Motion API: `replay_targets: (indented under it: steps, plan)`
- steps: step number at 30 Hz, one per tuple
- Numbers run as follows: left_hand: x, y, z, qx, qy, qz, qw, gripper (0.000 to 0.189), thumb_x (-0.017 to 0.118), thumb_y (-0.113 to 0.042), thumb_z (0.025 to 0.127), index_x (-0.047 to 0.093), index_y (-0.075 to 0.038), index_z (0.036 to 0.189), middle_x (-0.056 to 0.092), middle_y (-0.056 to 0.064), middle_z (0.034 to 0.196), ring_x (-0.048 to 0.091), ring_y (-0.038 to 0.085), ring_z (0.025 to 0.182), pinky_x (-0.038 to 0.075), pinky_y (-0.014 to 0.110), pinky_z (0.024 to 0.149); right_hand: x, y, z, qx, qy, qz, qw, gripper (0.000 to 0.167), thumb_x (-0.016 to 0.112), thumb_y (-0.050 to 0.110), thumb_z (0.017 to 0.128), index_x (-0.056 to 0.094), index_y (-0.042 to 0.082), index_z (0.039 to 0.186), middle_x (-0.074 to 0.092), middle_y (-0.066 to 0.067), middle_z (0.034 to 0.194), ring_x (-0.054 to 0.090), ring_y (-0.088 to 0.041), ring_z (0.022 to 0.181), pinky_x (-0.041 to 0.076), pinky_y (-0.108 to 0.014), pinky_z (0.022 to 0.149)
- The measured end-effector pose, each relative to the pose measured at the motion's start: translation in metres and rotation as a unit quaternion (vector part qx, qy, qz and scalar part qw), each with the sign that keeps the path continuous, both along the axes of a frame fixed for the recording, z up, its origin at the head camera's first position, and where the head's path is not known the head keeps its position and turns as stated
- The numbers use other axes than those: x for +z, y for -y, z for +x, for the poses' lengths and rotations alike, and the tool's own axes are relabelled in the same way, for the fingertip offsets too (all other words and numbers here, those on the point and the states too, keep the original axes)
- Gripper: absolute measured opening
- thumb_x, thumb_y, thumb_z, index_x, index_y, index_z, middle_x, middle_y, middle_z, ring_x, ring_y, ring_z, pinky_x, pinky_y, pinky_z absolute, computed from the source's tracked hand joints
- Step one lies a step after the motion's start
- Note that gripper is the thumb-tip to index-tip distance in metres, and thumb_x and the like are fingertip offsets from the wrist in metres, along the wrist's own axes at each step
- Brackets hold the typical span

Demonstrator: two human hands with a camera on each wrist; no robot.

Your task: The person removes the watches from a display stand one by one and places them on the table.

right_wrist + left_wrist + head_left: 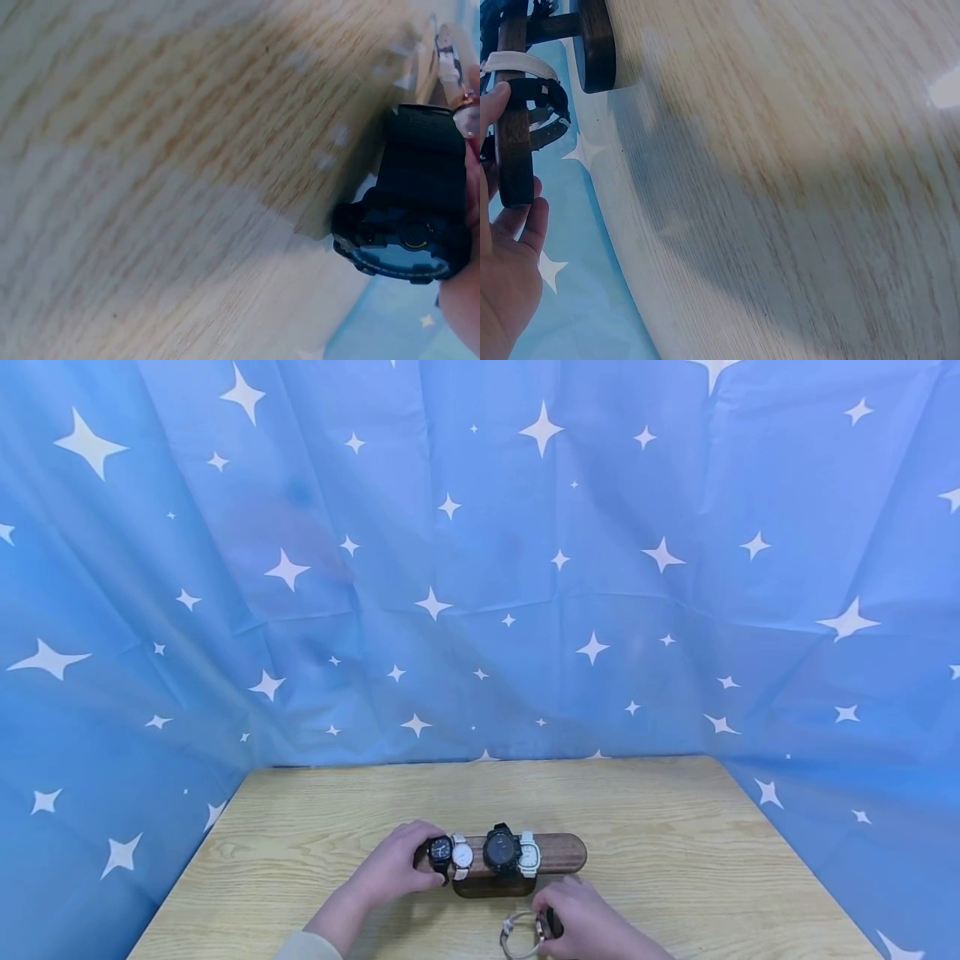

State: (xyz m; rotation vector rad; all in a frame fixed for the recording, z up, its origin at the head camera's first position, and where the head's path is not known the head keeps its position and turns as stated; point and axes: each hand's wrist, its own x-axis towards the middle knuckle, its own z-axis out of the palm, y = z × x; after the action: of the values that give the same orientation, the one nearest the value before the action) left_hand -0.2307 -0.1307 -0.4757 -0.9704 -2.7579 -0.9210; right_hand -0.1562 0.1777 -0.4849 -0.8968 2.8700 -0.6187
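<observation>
Wooden stand [564, 853]: left end sits inside our left grip; bar runs off to the grip's right, foot below it.
Left hand [397, 864]: thumb and fingers closed around that bar end; the left wrist view cuts the hand at its edge.
Watches on bar: small black watch [440, 850] right at the grip, white-strapped watch [462, 857] next, then big black watch [500, 850], pale square watch [529, 857] farthest out. Dials too small to read.
Right hand [583, 917]: pinching the pale-strapped looped watch [539, 930]; fingers mostly out of the right wrist view.
Looped watch: case partly behind our fingertips, strap loop left of the grip; its dial we can't see.
Loose black watch [416, 206]: just beside the right hand; can't tell whether held or resting. Glare over its face.
</observation>
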Motion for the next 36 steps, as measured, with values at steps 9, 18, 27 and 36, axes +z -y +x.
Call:
replay_targets:
  steps: [9,18,27,36]
  plan:
    - [0.001,0.000,0.000,-0.002,0.002,-0.001,1.0000,0.052,0.079,-0.030,0.070,0.060,-0.017,0.116,0.059,-0.008,0.113,0.053,0.017,0.105,0.044,0.041,0.094,-0.003,0.000,0.000,0.010,-0.020,0.016,0.9996,0.034,0.078,0.041,0.068,0.062,0.023,0.092,0.057,0.019,0.094,0.049,-0.007,0.087,0.040,-0.033,0.075]
    - [0.001,-0.001,0.001,-0.001,-0.002,0.000,1.0000,0.052,0.079,-0.030,0.069,0.060,-0.017,0.116,0.059,-0.008,0.113,0.053,0.017,0.105,0.044,0.041,0.094,-0.007,0.001,0.002,0.007,-0.050,0.033,0.9982,0.035,0.079,0.039,0.066,0.062,0.023,0.092,0.057,0.019,0.092,0.049,-0.006,0.085,0.039,-0.032,0.073]
    - [0.002,0.000,0.001,0.001,0.007,0.000,1.0000,0.051,0.079,-0.029,0.070,0.060,-0.018,0.115,0.059,-0.009,0.113,0.053,0.017,0.106,0.043,0.041,0.094,-0.004,0.000,0.003,0.022,-0.067,0.019,0.9973,0.035,0.078,0.042,0.069,0.063,0.022,0.094,0.057,0.020,0.092,0.050,-0.005,0.085,0.039,-0.031,0.071]
    - [0.003,0.000,0.001,-0.004,0.016,0.004,0.9999,0.049,0.079,-0.029,0.071,0.060,-0.019,0.115,0.058,-0.009,0.112,0.053,0.016,0.104,0.044,0.040,0.093,0.004,-0.005,0.002,0.034,-0.073,-0.024,0.9965,0.036,0.075,0.041,0.074,0.064,0.016,0.097,0.059,0.016,0.094,0.052,-0.006,0.088,0.046,-0.033,0.076]
